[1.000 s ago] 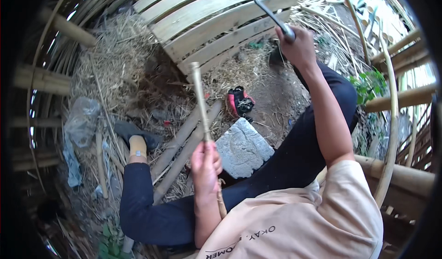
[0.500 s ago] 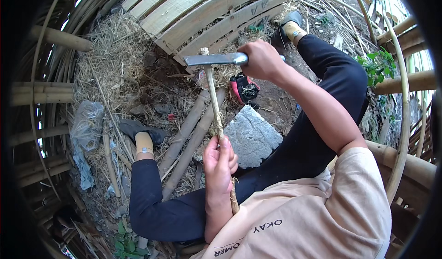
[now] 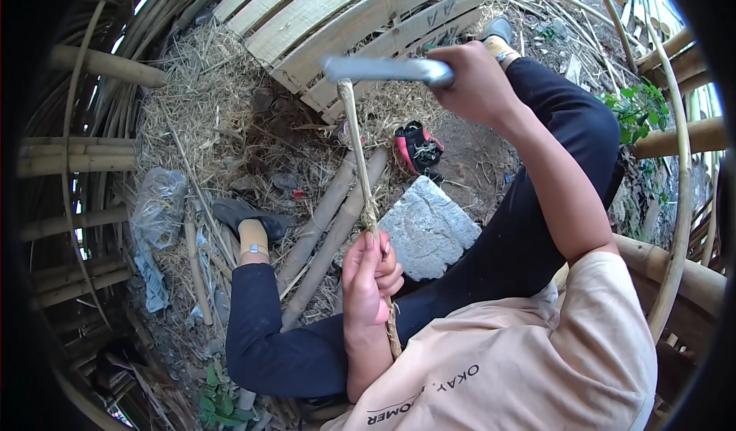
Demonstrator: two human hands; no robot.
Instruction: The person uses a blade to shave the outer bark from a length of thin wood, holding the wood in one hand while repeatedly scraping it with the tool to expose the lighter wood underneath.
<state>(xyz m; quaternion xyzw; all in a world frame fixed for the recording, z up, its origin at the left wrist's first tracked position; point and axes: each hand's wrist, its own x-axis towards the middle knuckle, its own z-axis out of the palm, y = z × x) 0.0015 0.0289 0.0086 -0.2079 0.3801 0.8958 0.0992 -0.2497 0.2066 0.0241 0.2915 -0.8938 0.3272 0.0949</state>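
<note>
My left hand [image 3: 372,271] is closed round a thin, peeled-looking wooden stick [image 3: 355,136] that stands up and away from me. Its lower part runs down past my wrist to my shirt. In my right hand [image 3: 477,84], fingers wrapped round the handle, is a knife with a broad silver blade [image 3: 376,70], blurred by motion. The blade lies crosswise at the stick's far tip; whether it touches cannot be made out. Under the stick, a pale flat stone block [image 3: 429,228] sits on the ground between my legs.
A slatted wooden crate [image 3: 337,28] stands ahead. Two bamboo poles [image 3: 337,224] lie beside the stone. A red and black object [image 3: 418,146], perhaps a shoe, is beyond it. At left lie straw and a clear plastic bag [image 3: 159,208]. Bamboo rails [image 3: 682,137] surround me.
The knife has moved from just below the stick's knobby tip to the tip itself, and my right hand has shifted up and right. My left hand keeps its hold on the stick.
</note>
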